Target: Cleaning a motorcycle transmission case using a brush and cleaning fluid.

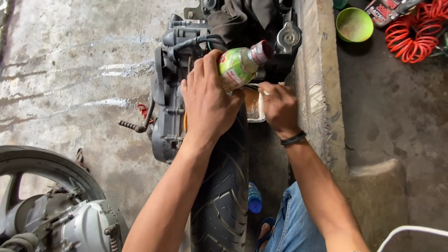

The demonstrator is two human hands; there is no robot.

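Observation:
My left hand point(207, 100) grips a small plastic bottle point(240, 64) with a green label and a dark red cap, held tilted above the rear tyre point(224, 186) of a scooter. My right hand point(279, 106), with a black band on the wrist, pinches a thin tool at the edge of a rectangular metal tray point(254, 108) holding brownish liquid, just right of the tyre. The grey engine casing point(165, 100) with its kick-start lever point(135, 125) lies left of my left hand.
A raised concrete kerb point(319, 84) runs along the right. Beyond it lie a green bowl point(354, 24) and a coiled orange hose point(415, 35). A blue bottle point(254, 198) lies on the floor by my knee. Another wheel and engine point(51, 205) sit bottom left.

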